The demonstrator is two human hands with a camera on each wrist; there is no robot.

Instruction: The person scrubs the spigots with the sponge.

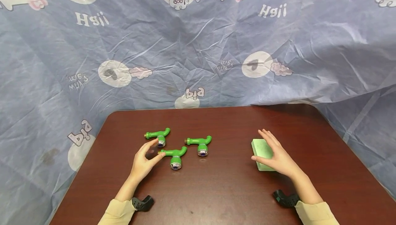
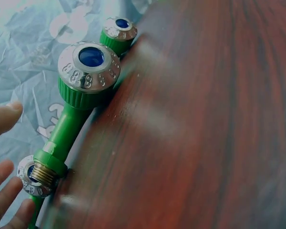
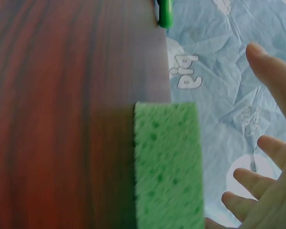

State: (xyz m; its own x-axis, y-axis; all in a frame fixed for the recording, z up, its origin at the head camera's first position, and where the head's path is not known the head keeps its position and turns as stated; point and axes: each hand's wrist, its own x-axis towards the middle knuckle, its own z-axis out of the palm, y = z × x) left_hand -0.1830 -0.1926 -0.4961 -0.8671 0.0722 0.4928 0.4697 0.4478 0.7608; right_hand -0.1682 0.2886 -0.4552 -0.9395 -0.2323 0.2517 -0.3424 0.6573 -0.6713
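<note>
Three green plastic taps with silver caps lie on the brown table (image 1: 222, 190): a back-left tap (image 1: 157, 135), a right tap (image 1: 199, 142) and a front tap (image 1: 174, 155). My left hand (image 1: 157, 148) hovers open at the front tap's brass end, thumb and forefinger spread on either side. In the left wrist view its fingers (image 2: 5, 191) stay clear of the front tap (image 2: 69, 124). A green sponge (image 1: 265, 166) lies to the right. My right hand (image 1: 258, 145) is spread over it with straight fingers (image 3: 271, 71), which are apart from the sponge (image 3: 168, 162).
A crumpled blue printed cloth (image 1: 198, 46) hangs behind the table and drapes round its sides. Black wrist mounts (image 1: 143, 202) (image 1: 286, 199) sit at both sleeves. Bare tabletop stretches between the taps and the sponge and along the front edge.
</note>
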